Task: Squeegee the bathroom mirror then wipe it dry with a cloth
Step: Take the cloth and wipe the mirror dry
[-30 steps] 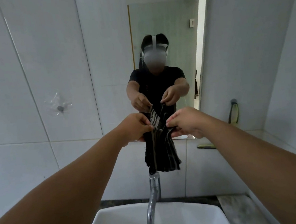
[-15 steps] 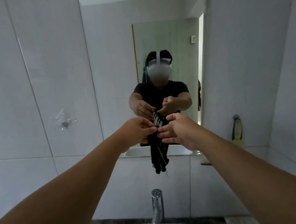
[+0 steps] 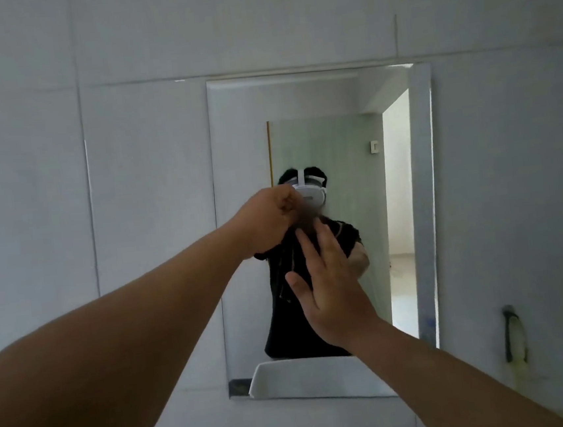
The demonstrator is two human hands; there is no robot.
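Observation:
The bathroom mirror (image 3: 239, 141) hangs on the white tiled wall, and both my arms reach up to its middle. My left hand (image 3: 269, 221) is a fist pinching the top of the dark striped cloth (image 3: 287, 268), which hangs down in front of the glass. Just right of it, my right hand (image 3: 328, 288) is flat with fingers spread and its palm toward the cloth and mirror; I cannot tell if it touches. The cloth blends into the black shirt reflected behind it. The squeegee (image 3: 513, 335) hangs on the wall at the lower right.
The mirror reflects a person in a black shirt with a white headset, a white basin (image 3: 310, 379) and an open doorway (image 3: 401, 201). White wall tiles surround the mirror on all sides.
Both hands rose from above the tap to the mirror's middle as the view tilted up. My right hand let go of the cloth and opened flat; the left hand kept hold.

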